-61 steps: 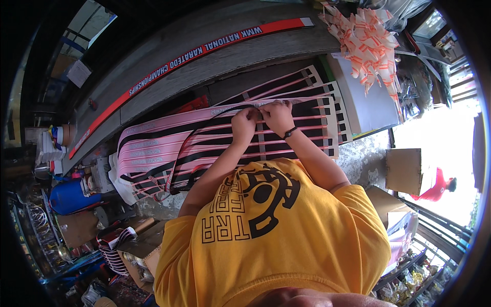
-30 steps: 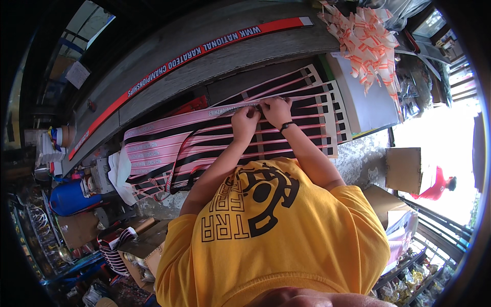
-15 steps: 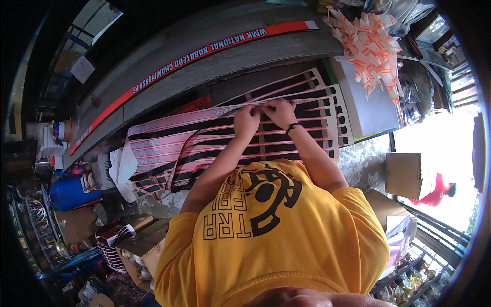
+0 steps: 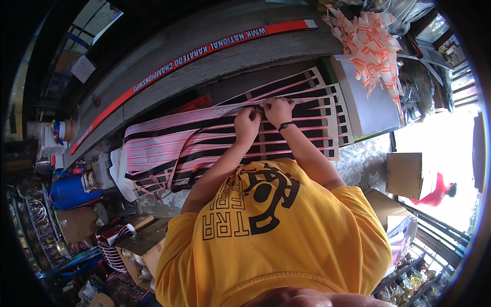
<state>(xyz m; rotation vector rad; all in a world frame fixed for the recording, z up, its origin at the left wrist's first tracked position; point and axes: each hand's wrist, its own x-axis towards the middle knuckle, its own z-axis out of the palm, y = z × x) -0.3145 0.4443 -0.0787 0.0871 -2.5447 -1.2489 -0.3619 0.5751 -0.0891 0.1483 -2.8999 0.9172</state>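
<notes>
Long pink and black printed strips (image 4: 148,145) lie side by side in a wide sheet in front of me, with black-ended tabs along their right side. Over the far edge of this sheet, my left hand (image 4: 247,123) is closed in a pinch on a printed strip. Just to its right, my right hand (image 4: 279,111), with a dark wristband, is also closed, its fingers bent down on the same strip. The fingertips nearly meet, and what lies exactly between them is mostly hidden. A dark red-edged cord or band (image 4: 176,163) curves loosely across the sheet's left part.
Beyond the sheet runs a grey bench (image 4: 215,64) bearing a long red printed strip (image 4: 197,55). A pile of white and orange strips (image 4: 369,51) sits at the far right above a white box (image 4: 371,107). A blue drum (image 4: 74,192) and cardboard boxes (image 4: 404,173) stand around.
My right hand has shifted slightly left and curled further down. The left fingertips sit a little lower. The left end of the strip sheet has slid slightly left.
</notes>
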